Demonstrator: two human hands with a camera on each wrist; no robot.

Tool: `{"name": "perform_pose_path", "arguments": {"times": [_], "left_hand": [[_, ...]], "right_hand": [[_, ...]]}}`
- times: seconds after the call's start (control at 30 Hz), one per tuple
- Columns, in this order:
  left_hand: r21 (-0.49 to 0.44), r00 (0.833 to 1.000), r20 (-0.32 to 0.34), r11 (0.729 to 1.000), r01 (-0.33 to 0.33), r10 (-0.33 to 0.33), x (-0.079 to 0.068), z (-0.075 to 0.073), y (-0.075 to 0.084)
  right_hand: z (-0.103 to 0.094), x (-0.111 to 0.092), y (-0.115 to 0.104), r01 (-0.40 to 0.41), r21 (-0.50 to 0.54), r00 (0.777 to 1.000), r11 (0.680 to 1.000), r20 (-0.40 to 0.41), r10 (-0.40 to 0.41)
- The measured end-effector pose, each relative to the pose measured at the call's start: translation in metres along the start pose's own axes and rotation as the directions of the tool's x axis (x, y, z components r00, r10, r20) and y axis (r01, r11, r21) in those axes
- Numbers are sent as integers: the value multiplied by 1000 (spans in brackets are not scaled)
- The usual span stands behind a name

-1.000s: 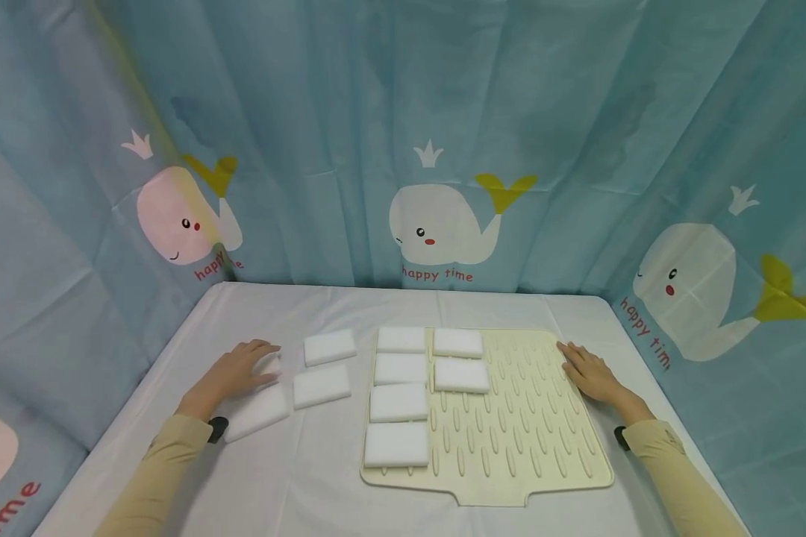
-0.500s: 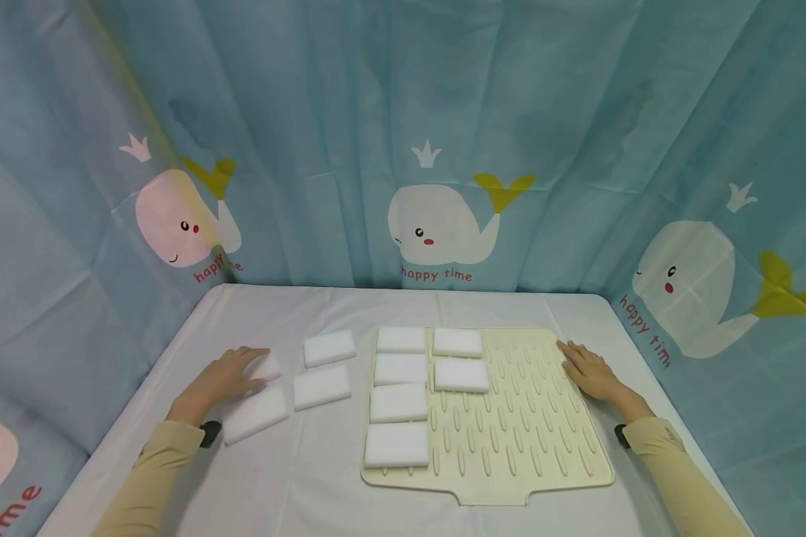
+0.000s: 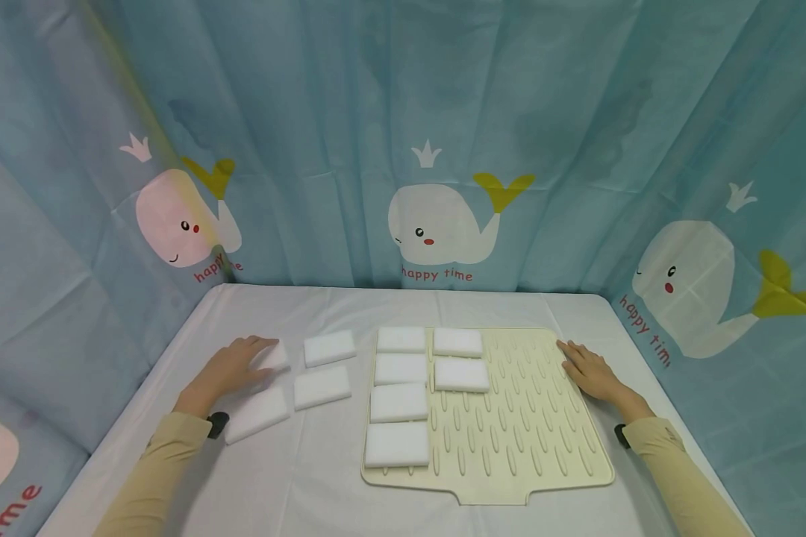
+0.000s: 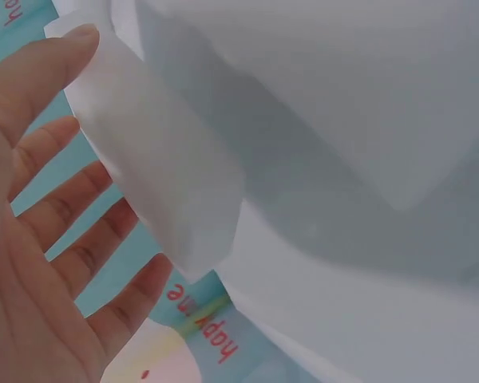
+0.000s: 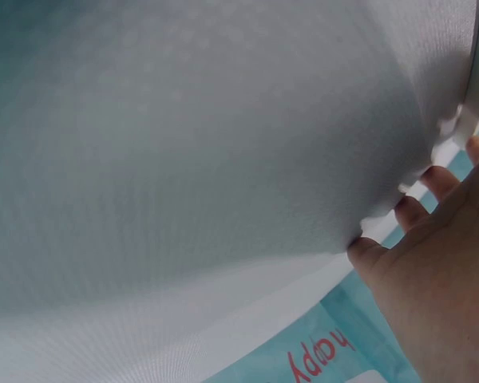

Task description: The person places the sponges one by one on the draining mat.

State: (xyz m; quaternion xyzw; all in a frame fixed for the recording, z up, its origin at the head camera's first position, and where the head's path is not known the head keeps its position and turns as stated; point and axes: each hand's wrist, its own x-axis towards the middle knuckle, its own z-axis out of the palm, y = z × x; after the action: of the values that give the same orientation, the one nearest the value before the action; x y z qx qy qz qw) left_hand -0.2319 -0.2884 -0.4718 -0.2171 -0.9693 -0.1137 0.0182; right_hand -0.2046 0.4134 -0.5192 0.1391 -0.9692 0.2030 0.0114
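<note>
My left hand is at the left of the table with a white rectangular sponge between thumb and fingers. In the left wrist view the thumb lies on that sponge and the fingertips meet its long edge; the hand partly covers it in the head view. Three more white sponges lie close by: one nearer and two to the right. A cream ridged mat bears several white sponges in two columns. My right hand rests palm down at the mat's upper right edge, fingers extended, holding nothing.
The two loose sponges right of my left hand are a farther sponge and a nearer sponge. A white cloth covers the table. Blue curtains with whale prints stand behind and at both sides.
My left hand drew back a little to the left, then came forward and right, and the sponge at its fingers shifted slightly right. My right hand and the mat stay where they were.
</note>
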Motion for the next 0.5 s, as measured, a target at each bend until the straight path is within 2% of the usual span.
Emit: {"name": "perform_pose_path", "arguments": {"times": [0.27, 0.5], "left_hand": [[19, 998, -24, 998, -55, 56, 13, 0, 11], [17, 994, -47, 995, -98, 99, 23, 0, 22]], "right_hand": [[6, -2, 6, 101, 39, 991, 994, -95, -97], [1, 1, 1, 20, -19, 1000, 1000, -15, -20]]}}
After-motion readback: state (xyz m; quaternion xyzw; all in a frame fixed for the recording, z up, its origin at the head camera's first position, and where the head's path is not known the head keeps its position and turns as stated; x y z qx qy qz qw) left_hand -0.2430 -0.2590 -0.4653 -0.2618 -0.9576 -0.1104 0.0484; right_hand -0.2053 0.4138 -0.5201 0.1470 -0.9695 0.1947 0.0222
